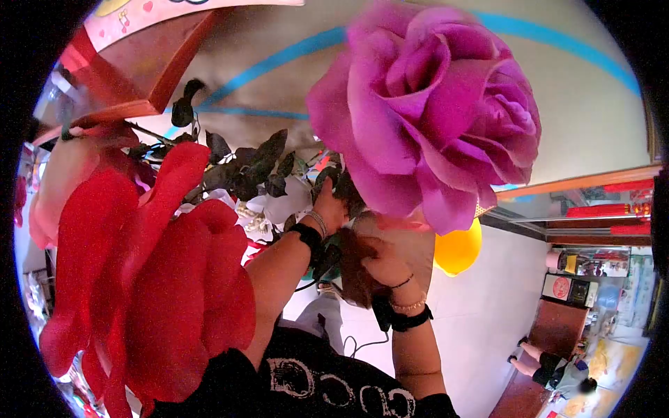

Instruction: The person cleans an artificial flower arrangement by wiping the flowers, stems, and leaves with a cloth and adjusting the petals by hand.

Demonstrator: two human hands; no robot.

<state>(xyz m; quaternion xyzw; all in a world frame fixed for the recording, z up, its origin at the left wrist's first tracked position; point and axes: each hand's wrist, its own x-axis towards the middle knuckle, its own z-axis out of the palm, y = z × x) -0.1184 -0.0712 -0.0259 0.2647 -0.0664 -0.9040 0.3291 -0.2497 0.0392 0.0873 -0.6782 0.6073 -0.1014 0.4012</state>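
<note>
My left hand (331, 209) reaches in among dark green leaves (254, 167), its fingers partly hidden by them. My right hand (385, 263) is closed at the edge of some brown material (359, 268), beside a brown box-like surface (411, 247); motion blurs its fingers. Above my hands a large purple artificial rose (425, 111) fills the upper middle. A large red artificial flower (167, 279) covers the lower left, in front of my left forearm. White material (279, 205) shows left of my left hand.
A yellow rounded object (458, 249) is right of the brown surface. Blue lines cross the pale surface behind the rose. Wooden-edged furniture (153, 97) stands upper left, a glass-fronted case (592, 209) at right. Another person (561, 373) is far off at lower right.
</note>
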